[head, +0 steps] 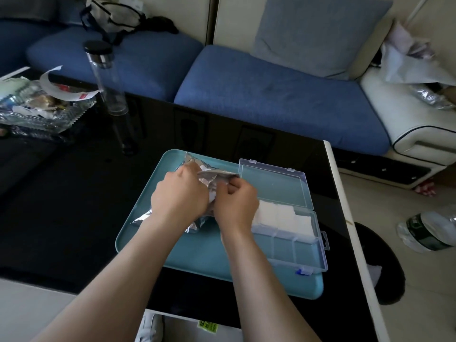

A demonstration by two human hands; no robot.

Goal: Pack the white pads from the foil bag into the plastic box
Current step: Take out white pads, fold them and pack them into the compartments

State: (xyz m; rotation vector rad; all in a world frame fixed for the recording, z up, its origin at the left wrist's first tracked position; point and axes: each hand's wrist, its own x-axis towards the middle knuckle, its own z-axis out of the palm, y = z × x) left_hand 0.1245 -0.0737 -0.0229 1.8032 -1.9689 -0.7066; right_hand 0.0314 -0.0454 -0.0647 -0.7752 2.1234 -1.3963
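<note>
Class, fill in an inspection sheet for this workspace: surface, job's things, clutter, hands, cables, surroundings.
Surface: black table, teal tray on it.
Job's things: foil bag on the tray; plastic box open, white pads in its far row.
Clutter: clear bottle, glass dish of wrappers, far left.
Hands: left hand grips the foil bag; right hand pinches its mouth.
Cables: nothing seen.
Surroundings: blue sofa behind; plastic bottle on the floor.

Single head-worn wide-angle view. Looks forward and down from near edge of black table (pixel 74 193). Forearms enter from bottom edge. Close under lens at frame centre: left hand (pixel 180 196) and right hand (pixel 237 203), meeting on foil bag (pixel 209 175). Mid-frame: teal tray (pixel 197 250). Across top, farther off: blue sofa (pixel 271 95). Down right side: floor (pixel 424 292).
</note>
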